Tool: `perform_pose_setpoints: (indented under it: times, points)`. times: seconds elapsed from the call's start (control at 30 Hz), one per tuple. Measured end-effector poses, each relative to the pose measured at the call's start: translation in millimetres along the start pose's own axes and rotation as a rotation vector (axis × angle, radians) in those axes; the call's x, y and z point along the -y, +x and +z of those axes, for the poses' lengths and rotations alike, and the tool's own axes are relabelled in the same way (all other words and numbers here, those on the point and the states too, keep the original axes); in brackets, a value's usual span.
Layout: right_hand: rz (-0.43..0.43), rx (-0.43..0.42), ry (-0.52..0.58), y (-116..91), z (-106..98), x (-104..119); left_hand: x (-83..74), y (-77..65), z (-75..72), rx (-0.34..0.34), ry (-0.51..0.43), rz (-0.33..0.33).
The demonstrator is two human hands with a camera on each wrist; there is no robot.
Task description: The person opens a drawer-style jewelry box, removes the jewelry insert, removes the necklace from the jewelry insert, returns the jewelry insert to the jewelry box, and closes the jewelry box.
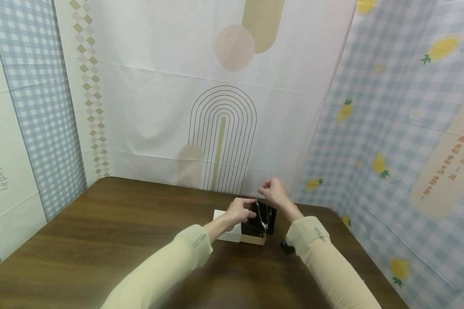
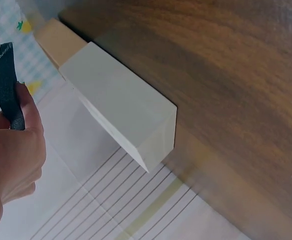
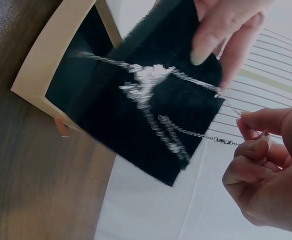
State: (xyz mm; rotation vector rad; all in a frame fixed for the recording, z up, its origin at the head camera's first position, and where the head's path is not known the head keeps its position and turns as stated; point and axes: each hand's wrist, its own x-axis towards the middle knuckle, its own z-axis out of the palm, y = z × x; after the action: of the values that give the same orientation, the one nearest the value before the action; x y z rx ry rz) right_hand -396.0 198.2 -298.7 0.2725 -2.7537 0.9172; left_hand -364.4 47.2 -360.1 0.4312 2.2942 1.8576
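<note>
1. Printed fabric sheets (image 1: 147,107) hang behind and beside a dark wood-grain bench (image 1: 100,231), on which a tan box drawer (image 1: 253,240) stands partly inside a white slip cover (image 2: 118,97).
2. A small orange-brown tab (image 3: 62,127) pokes out beside the drawer.
3. Left hand (image 1: 237,211): it pinches a black insert (image 3: 131,135) near one edge, thumb on the face; the insert stands tilted up above the drawer.
4. Right hand (image 3: 270,170): thumb and fingers pinch the end of a silver necklace (image 3: 148,82), with the clasp (image 3: 223,141) just clear of the fingertips.
5. The necklace drapes in front of the insert, its charms clustered near the middle and blurred; whether any link is hooked to the insert, I cannot tell.
6. To handle this well, grip the insert firmly by its border and leave its face free for the chain.
7. Light tension suits thin links best; a tug could kink them or snag a charm on an edge.
8. Any loop should be eased over a corner, never pulled across it, with both strands held apart so they don't twist.
9. Staying low over the drawer seems wise, since a slipped chain would probably land inside it.
</note>
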Motion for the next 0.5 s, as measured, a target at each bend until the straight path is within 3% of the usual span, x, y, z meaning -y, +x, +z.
perform_pose_setpoints:
  times: [0.5]
  points:
    - [0.008, -0.048, 0.073, 2.2, -15.4, -1.9, 4.6, -2.1, -3.7, -0.023, 0.019, -0.006]
